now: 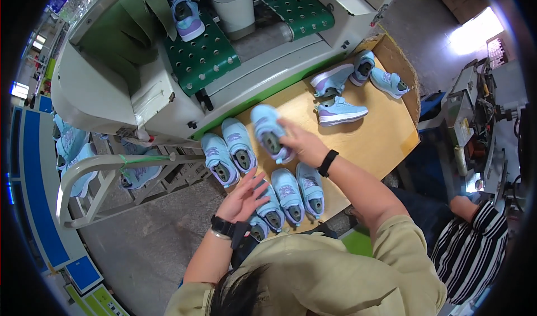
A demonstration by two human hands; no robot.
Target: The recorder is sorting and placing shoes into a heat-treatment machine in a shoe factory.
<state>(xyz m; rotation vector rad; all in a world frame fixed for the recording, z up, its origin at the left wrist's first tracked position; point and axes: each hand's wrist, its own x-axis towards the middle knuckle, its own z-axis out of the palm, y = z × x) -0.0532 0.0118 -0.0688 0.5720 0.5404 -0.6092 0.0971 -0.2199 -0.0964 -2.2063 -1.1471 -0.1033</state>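
My right hand (305,142) grips a light-blue sneaker (265,127) by its side, over a cardboard-lined tray (386,142). The shoe is slightly blurred, its toe toward the machine and a dark insert in its opening. My left hand (241,197) has its fingers spread and holds nothing that I can see. Close by it, two sneakers (238,142) stand side by side at the tray's left edge. Nearer to me is a row of several more sneakers (288,194), heels toward me. At the tray's far right lie several loose sneakers (342,112), turned various ways.
Beyond the tray stands a pale machine with green perforated belts (202,59); one sneaker (187,18) rests on the left belt. A rack (84,165) with more shoes is at left, behind a curved metal rail. A person in a striped sleeve (475,249) is at right.
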